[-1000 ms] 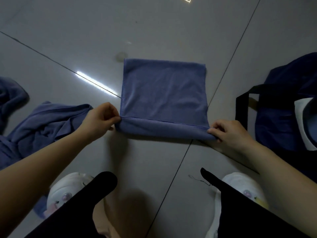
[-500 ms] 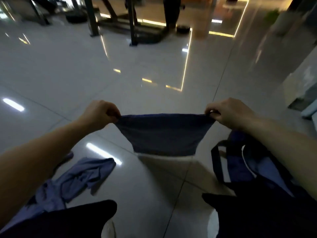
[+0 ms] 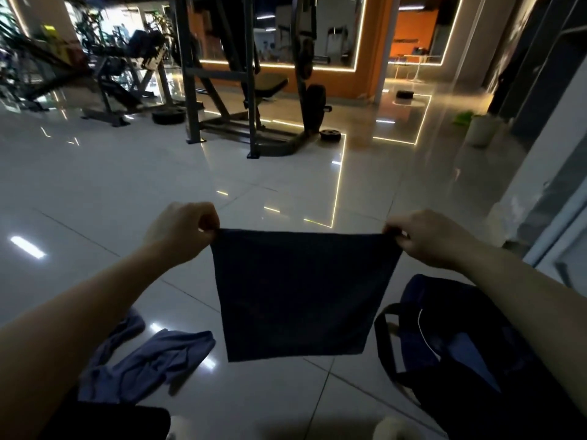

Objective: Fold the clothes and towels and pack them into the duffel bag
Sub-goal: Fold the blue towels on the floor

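A folded dark blue towel (image 3: 298, 293) hangs in the air in front of me, stretched flat by its two top corners. My left hand (image 3: 181, 231) pinches the top left corner and my right hand (image 3: 428, 238) pinches the top right corner. The dark duffel bag (image 3: 460, 354) lies open on the floor at the lower right, below my right forearm, with a black strap looped at its near side. A crumpled blue garment (image 3: 149, 360) lies on the tiles at the lower left.
The floor is glossy pale tile (image 3: 95, 185). A weight rack and bench (image 3: 247, 100) stand well ahead, with loose weight plates near them. A white bin (image 3: 481, 130) stands at the far right by a wall. My dark-clad knees fill the bottom edge.
Both hands have lifted the towel off the floor and raised it higher, where it hangs full length. The view has tilted up from the floor to the room.
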Demonstrator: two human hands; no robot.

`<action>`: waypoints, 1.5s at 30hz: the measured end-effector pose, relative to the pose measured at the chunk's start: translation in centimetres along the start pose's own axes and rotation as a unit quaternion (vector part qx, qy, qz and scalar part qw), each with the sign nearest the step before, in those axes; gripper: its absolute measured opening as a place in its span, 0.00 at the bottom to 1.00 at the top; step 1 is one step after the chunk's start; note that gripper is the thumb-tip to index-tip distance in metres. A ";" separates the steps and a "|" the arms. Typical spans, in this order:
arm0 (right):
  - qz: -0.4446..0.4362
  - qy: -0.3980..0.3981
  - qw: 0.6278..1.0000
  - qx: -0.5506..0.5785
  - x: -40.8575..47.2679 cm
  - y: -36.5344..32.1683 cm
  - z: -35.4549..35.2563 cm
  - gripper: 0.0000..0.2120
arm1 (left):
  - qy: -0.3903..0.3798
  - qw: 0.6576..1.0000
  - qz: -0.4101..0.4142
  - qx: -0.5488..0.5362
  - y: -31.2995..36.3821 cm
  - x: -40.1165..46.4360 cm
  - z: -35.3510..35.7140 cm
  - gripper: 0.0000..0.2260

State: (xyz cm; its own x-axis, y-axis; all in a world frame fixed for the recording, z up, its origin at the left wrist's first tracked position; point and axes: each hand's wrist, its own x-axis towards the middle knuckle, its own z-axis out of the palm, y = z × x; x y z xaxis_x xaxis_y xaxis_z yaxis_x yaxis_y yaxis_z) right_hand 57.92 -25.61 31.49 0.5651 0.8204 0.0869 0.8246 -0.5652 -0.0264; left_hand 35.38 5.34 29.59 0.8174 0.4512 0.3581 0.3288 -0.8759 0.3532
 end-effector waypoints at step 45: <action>0.046 -0.255 0.959 0.117 -2.4 1.1 1.0 0.04 | -0.428 0.900 -0.066 -0.056 0.9 -1.8 1.3 0.10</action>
State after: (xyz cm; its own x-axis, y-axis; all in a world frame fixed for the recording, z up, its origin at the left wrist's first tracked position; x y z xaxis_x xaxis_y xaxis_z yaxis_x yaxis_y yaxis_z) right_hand 57.53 -28.09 30.23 0.5265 0.7370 -0.4237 0.7199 -0.6516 -0.2389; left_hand 34.79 3.55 28.13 0.8552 0.2110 -0.4734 0.4395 -0.7794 0.4465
